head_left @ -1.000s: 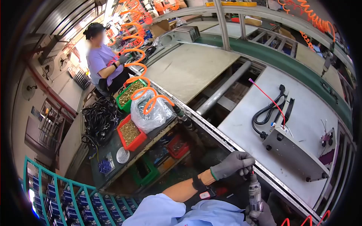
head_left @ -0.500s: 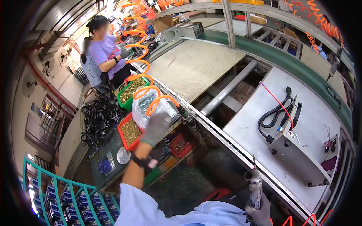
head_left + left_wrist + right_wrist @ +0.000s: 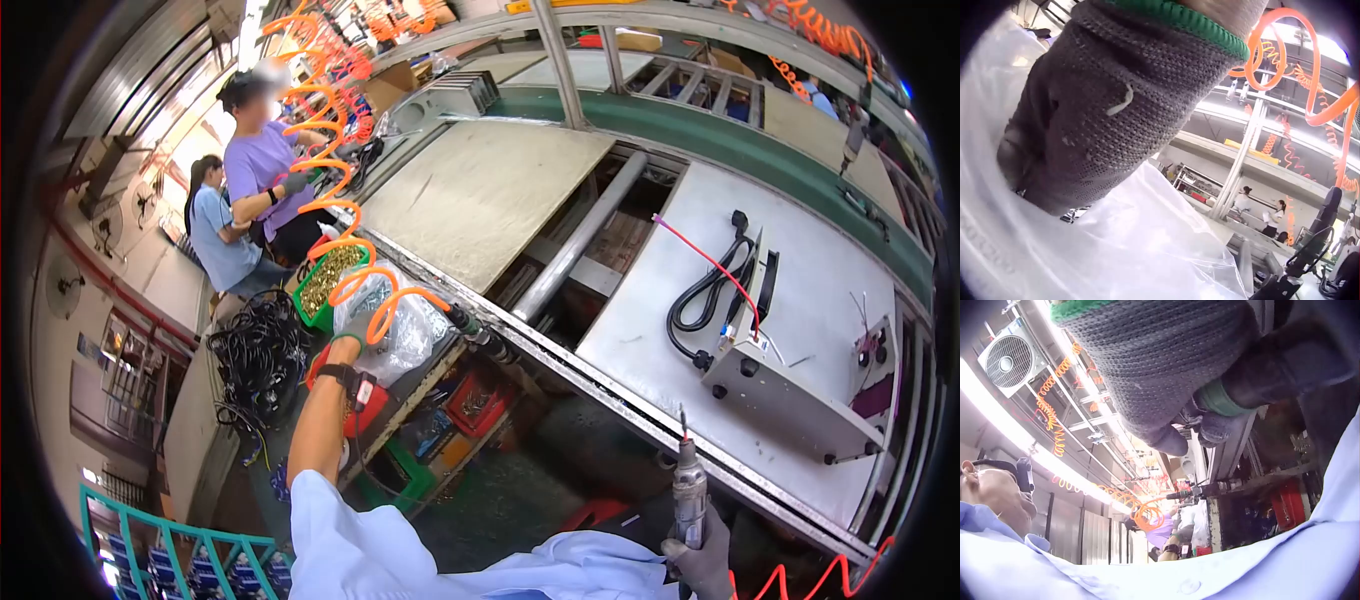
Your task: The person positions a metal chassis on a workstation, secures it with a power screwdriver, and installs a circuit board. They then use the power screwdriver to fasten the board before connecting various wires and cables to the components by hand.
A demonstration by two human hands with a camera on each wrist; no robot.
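The gloved left hand (image 3: 353,327) reaches into the clear plastic bag (image 3: 412,338) beside the green bin. In the left wrist view, bag plastic (image 3: 1160,228) surrounds the fingers of that hand (image 3: 1107,103); the fingertips and anything between them are hidden. Low in the head view the gloved right hand (image 3: 710,560) grips a power screwdriver (image 3: 690,500), its bit upward. The right wrist view shows this hand (image 3: 1172,369) wrapped round the tool's dark body (image 3: 1294,365).
A green bin (image 3: 318,291) and red bin (image 3: 371,408) adjoin the bag, near black cables (image 3: 257,350). An orange coiled hose (image 3: 335,205) hangs over them. At right, a metal housing (image 3: 790,400) with a power cord lies on a pale board (image 3: 640,330). Two people stand at back left.
The left hand has left the screwdriver's tip and moved up-left, over the red bin and into the bag. The right hand still holds the screwdriver. The camera view has shifted somewhat.
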